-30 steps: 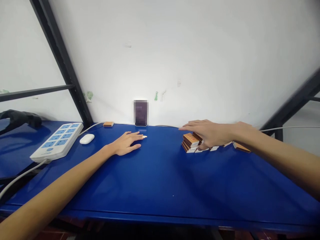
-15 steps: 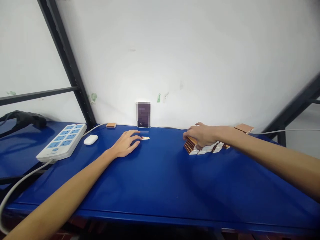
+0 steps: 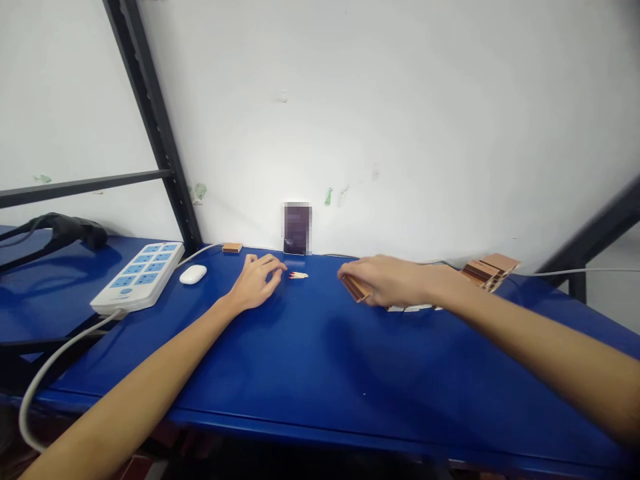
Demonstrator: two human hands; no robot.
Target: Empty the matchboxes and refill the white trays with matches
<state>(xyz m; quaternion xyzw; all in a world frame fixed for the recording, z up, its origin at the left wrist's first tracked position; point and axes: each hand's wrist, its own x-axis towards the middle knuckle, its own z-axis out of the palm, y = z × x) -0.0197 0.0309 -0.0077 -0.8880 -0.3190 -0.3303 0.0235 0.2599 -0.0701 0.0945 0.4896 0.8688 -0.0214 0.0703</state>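
Observation:
My right hand [image 3: 383, 280] grips a brown matchbox [image 3: 356, 289] between thumb and fingers, just above the table. Beneath and behind that hand, the white sides of more matchboxes [image 3: 411, 308] peek out; most of them are hidden. Farther right, a leaning stack of brown matchboxes [image 3: 487, 272] stands beside my forearm. On the left, my left hand [image 3: 257, 281] holds nothing, its fingers loosely bent and apart over the blue table. A few red-tipped matches [image 3: 299, 275] lie just right of its fingertips.
A dark phone-like screen [image 3: 297, 229], blurred out, leans on the wall behind the matches. One matchbox [image 3: 232, 247] lies near the back edge. Left are a white earbud case [image 3: 193, 274] and a power strip [image 3: 140, 277] with a cable. Black shelf posts [image 3: 165, 140] flank the blue table [image 3: 300, 373].
My right hand has come left off the row of matchboxes, taking a matchbox with it. My left hand has drawn slightly away from the matches, its fingers more bent. The view has shifted slightly.

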